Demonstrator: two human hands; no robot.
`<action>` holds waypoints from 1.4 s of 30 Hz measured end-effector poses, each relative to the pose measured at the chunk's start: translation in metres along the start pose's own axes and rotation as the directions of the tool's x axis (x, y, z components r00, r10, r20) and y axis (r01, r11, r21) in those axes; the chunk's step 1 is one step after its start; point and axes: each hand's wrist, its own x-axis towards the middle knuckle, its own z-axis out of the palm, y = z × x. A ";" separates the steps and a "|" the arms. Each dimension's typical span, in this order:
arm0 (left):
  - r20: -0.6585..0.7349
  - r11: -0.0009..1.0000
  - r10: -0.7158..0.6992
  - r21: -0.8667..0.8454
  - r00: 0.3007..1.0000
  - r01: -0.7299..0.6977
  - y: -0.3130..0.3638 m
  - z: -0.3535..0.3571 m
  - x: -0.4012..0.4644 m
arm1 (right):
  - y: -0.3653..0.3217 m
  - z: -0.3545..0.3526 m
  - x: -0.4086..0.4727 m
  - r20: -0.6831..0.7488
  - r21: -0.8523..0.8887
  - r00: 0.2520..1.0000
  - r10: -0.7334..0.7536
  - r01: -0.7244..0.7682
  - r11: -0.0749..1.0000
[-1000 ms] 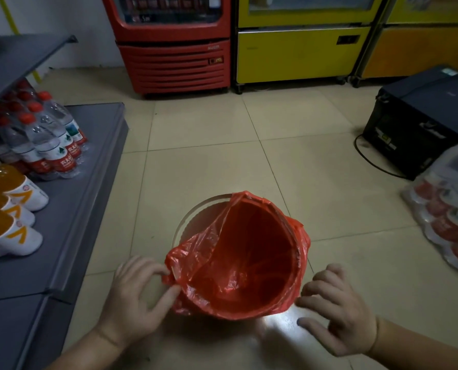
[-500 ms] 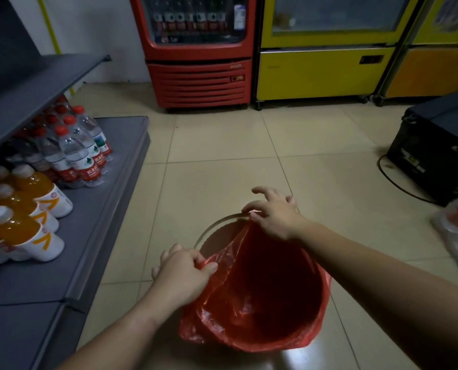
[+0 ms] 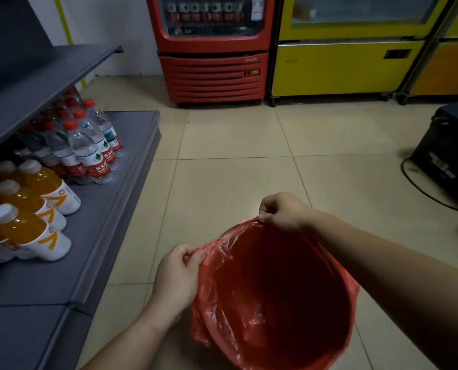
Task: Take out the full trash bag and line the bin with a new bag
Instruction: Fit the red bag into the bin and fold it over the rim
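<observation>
Compared with a second ago, both hands have gone from hovering spread-fingered beside the bin to pinching the rim of the red bag [image 3: 273, 284]: the left hand [image 3: 175, 279] now nips the plastic at the near-left edge between thumb and forefinger, and the right hand [image 3: 285, 212], which half a second ago had only just reached across, now pinches the far edge. In the earlier views a bare arc of the bin's rim showed at the far left, with the bag slumped inward; that arc is now hidden, the plastic drawn up and across it. As a judgement, the new bag is already in the bin and the lining step is in its closing phase, with the last stretch of rim being covered; no full bag is in view. Each grip is narrow, fingers curled and holding bag film, nothing else. The bag is thin, translucent, glossy red plastic, wrinkled at the left side where slack gathers, smoother and darker down inside, its mouth open and nearly round; it looks empty. It sits in a bin almost wholly concealed by it, standing on the tiled floor [image 3: 236, 182] just beside a grey shelf [image 3: 110, 236] of bottles [image 3: 89, 150], well apart from the red cooler [image 3: 212, 73].
</observation>
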 end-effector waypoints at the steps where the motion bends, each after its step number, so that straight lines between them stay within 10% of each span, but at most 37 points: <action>1: -0.002 0.998 -0.038 -0.043 0.999 0.037 -0.002 0.002 0.004 | 0.000 0.002 0.002 -0.003 0.016 1.000 0.014 -0.014 1.000; 11: 0.303 0.821 -0.404 -0.296 0.863 0.488 -0.016 0.019 0.020 | 0.002 0.003 0.028 0.057 0.126 0.970 0.237 -0.243 0.962; 24: 0.313 0.958 -0.225 -0.102 0.923 0.268 0.000 -0.005 0.007 | 0.062 -0.034 -0.036 0.188 0.327 0.929 0.319 -0.366 0.872; 42: 0.214 0.806 -0.448 -0.324 0.868 0.495 0.000 0.003 0.012 | 0.087 -0.001 -0.054 0.111 0.504 0.874 0.474 -0.461 0.730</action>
